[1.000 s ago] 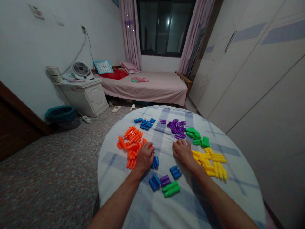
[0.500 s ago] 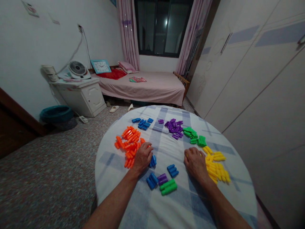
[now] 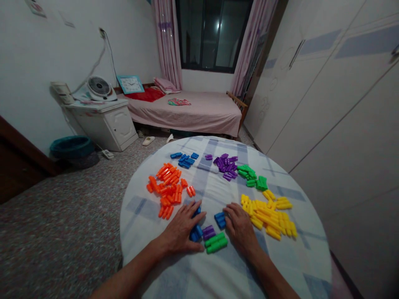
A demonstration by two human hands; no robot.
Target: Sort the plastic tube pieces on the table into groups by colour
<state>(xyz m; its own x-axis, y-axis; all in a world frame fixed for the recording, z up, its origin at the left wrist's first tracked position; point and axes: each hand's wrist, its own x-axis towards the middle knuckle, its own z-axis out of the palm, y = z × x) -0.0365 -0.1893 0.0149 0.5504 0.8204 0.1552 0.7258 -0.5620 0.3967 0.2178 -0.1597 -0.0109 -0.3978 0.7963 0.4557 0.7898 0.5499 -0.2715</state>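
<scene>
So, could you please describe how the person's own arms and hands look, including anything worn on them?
The left hand and right hand are bare, without gloves. No watch or bracelet shows at either wrist, and I see no rings. Both forearms are uncovered as far as the picture shows, with no sleeves in view.

Left piece pile (image 3: 170, 189) is lying on the bench (image 3: 202, 276), rear-left pile (image 3: 186, 160) sitting behind it. Rear-middle pile (image 3: 226, 166) is sitting right of that, rear-right pile (image 3: 247, 172) beside it, right pile (image 3: 271, 216) lying in front. Front pieces (image 3: 216, 243) are lying between the hands (image 3: 179, 228). Bed (image 3: 199, 116) is standing behind the bench, cabinet (image 3: 121, 128) left of bed, fan (image 3: 99, 86) sitting on cabinet.
</scene>
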